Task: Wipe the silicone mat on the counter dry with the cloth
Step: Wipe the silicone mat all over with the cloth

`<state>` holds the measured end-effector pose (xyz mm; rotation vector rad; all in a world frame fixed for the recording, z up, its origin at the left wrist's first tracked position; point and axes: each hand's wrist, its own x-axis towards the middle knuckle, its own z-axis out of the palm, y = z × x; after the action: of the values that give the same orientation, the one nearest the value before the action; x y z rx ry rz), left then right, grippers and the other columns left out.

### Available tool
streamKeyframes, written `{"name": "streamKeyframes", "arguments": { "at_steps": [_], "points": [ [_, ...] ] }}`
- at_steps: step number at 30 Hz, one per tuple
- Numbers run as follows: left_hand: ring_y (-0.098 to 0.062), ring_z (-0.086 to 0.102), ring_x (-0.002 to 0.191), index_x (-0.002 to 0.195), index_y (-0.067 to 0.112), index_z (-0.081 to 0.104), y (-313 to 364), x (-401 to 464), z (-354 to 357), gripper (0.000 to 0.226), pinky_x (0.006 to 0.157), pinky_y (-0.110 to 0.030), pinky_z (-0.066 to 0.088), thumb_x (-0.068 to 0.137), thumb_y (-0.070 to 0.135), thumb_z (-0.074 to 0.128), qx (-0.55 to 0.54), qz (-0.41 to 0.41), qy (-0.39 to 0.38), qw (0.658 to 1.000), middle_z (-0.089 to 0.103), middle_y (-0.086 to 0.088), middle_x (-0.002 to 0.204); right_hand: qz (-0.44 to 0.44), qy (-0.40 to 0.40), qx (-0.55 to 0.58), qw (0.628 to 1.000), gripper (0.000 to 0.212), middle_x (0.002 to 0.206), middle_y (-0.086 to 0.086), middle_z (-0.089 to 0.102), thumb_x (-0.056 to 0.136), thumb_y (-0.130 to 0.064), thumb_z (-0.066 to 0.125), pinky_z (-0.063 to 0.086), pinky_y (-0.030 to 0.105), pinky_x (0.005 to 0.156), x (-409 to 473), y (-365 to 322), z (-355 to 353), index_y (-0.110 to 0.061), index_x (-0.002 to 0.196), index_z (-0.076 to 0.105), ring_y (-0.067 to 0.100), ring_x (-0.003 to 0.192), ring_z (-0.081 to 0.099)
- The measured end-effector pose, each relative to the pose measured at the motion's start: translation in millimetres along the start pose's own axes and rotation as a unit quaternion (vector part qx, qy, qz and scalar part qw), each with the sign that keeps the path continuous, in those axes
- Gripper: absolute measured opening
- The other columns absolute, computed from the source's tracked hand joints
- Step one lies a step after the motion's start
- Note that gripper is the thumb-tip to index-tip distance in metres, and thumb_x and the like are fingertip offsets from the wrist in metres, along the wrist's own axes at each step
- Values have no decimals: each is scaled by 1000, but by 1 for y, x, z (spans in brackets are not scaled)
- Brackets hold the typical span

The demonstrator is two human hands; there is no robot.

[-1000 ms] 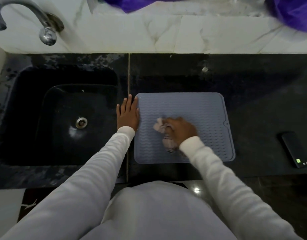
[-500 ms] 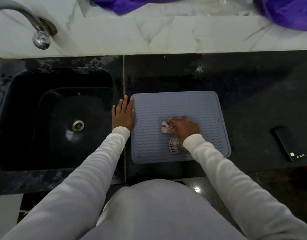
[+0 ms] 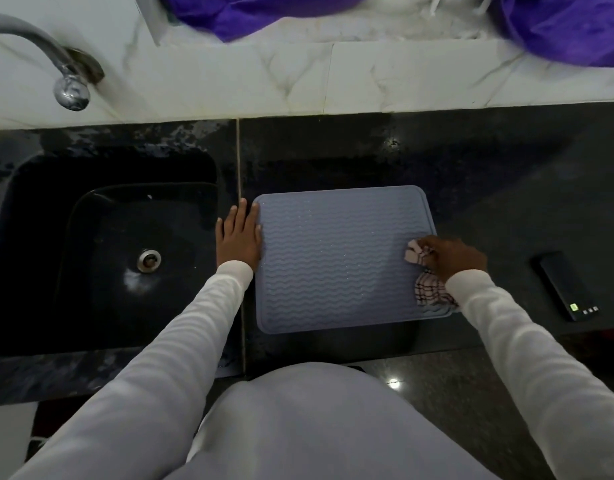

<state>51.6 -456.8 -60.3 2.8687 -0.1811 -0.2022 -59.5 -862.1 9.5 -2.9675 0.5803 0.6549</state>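
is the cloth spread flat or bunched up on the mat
Bunched up. The checked cloth is crumpled under the right hand, which grips it at the right edge of the mat.

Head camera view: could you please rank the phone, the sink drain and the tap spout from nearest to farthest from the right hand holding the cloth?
From the right hand:
1. Phone, just to its right on the counter.
2. Sink drain, far to its left, in the basin.
3. Tap spout, far left, at the back wall.
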Motion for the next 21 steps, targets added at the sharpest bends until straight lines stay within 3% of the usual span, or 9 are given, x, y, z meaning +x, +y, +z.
{"name": "streamKeyframes", "arguments": {
  "at_steps": [7, 11, 15, 18, 21],
  "points": [
    [-22, 7, 150, 155, 29, 10, 3, 0, 0, 53, 121, -47, 2, 104, 38, 17, -2, -5, 6, 1000, 8, 1, 163, 39, 28, 57, 997, 29, 108, 10, 61, 87, -56, 48, 52, 43, 79, 6, -2, 5, -39, 111, 50, 37, 89, 63],
    [-22, 7, 150, 156, 29, 9, 3, 0, 0, 53, 121, -47, 2, 104, 39, 17, -1, -5, 4, 1000, 9, 1, 164, 0, 55, 39, 998, 24, 103, 9, 62, 90, -48, 49, 54, 41, 76, -9, -17, -1, -34, 107, 55, 35, 85, 64],
    [-21, 7, 150, 156, 30, 10, 3, 1, 2, 53, 121, -47, 2, 104, 38, 18, -1, -11, -1, 1000, 9, 1, 164, -108, 91, 124, 982, 19, 101, 9, 60, 89, -38, 54, 52, 37, 73, -29, -90, -12, -32, 106, 61, 34, 85, 63],
    [-21, 7, 150, 155, 30, 11, 3, 2, 3, 53, 121, -47, 3, 104, 38, 20, -2, -13, -1, 1000, 9, 2, 163, -176, 51, 147, 972, 30, 111, 7, 61, 86, -40, 54, 52, 40, 79, -38, -170, -6, -36, 116, 60, 32, 94, 63],
    [-21, 7, 150, 155, 29, 13, 1, 3, 2, 52, 121, -47, 2, 104, 38, 22, -10, -7, -2, 1000, 9, 1, 163, -223, 5, 92, 970, 36, 119, 11, 56, 89, -33, 54, 51, 41, 82, -43, -225, 12, -32, 125, 57, 35, 99, 61]
  ]
}}
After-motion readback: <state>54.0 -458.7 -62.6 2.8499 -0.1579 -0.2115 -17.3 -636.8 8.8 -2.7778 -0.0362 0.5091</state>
